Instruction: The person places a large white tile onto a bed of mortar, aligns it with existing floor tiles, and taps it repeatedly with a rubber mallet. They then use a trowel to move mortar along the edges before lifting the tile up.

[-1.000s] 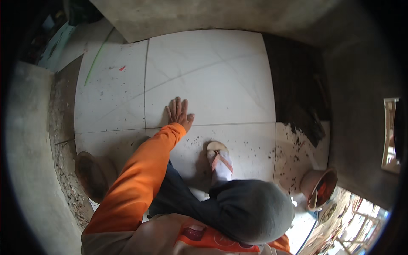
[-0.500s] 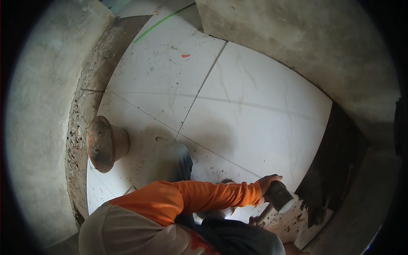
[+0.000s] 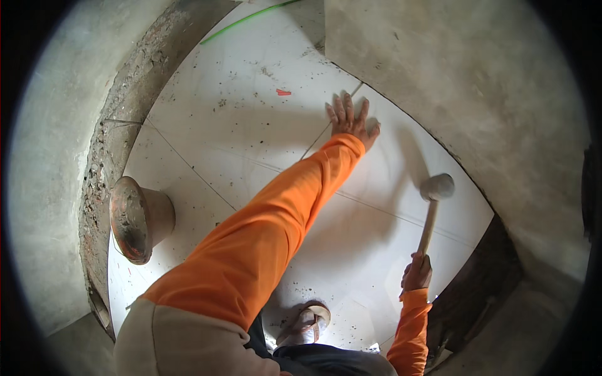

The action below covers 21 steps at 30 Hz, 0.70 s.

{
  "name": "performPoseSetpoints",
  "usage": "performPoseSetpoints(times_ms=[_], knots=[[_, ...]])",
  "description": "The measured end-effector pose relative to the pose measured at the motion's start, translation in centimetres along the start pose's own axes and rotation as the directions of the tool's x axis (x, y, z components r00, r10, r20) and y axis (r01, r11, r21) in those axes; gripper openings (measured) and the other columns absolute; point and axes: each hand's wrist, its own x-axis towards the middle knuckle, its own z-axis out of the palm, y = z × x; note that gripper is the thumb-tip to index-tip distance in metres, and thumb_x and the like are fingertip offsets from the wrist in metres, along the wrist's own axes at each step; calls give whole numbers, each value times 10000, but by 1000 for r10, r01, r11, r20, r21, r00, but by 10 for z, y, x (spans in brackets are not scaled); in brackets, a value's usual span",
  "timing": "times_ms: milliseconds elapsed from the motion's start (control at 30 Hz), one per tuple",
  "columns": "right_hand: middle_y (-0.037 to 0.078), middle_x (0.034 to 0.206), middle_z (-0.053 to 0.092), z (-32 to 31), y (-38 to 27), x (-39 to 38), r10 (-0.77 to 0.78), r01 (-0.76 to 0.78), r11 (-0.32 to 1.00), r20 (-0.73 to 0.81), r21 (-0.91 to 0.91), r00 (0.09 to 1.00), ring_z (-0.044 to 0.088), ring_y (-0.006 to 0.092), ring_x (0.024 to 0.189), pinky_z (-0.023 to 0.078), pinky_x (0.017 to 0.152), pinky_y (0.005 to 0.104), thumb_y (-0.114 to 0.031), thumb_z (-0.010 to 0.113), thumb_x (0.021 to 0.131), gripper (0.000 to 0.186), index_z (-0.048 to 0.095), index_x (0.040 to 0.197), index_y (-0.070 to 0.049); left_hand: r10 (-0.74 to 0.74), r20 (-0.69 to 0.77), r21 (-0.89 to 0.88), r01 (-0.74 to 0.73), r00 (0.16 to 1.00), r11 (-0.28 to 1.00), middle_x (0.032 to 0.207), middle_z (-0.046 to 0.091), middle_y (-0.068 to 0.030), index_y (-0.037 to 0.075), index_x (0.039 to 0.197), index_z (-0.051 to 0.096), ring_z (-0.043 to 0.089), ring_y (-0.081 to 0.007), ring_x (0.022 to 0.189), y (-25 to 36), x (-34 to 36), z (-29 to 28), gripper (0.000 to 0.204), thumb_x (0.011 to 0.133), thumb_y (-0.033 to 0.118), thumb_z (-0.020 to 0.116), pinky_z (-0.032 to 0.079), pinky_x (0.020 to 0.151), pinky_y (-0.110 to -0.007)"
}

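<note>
My left hand lies with fingers spread on a white floor tile, near a thin joint between tiles by the back wall. My right hand grips the wooden handle of a mallet, whose rounded grey head is raised to the right of my left hand and casts a shadow on the tile. A small red piece and scattered dark specks lie on the tile beyond my left arm.
A dirty mortar-smeared bucket stands at the left, beside a rough broken edge along the left concrete wall. Another concrete wall borders the back right. A dark untiled strip lies at right; a green strip at top. My sandalled foot is low.
The view has turned. My right hand has come into sight with the mallet, its head swung up from lower right. My left hand has moved up and right to near the back wall.
</note>
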Motion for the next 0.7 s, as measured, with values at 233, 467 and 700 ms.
performPoseSetpoints(times_ms=[233,467,700], knots=[[29,537,397,24,-19,10,-155,140,983,-132,-120,979,402,125,454,324,433,312,-415,395,955,428,499,831,-19,67,-71,-30,-70,995,997,1487,76,-260,117,1449,207,10,-422,1382,-7,3,5,778,823,507,456,-45,1077,-599],[150,513,458,50,-18,4,-257,214,923,-98,-318,962,472,316,445,347,439,397,-412,397,952,422,488,851,-13,78,-66,-118,-85,995,989,1480,61,-277,93,1433,230,18,-425,1381,-9,5,6,770,816,475,489,-19,1088,-579],[174,508,468,61,-67,19,-368,330,839,-4,-432,930,496,380,458,362,433,431,-350,468,938,342,451,806,-36,121,-10,-94,-122,993,988,1482,62,-271,67,1424,234,25,-393,1390,-26,5,1,762,840,498,467,-13,1109,-524]])
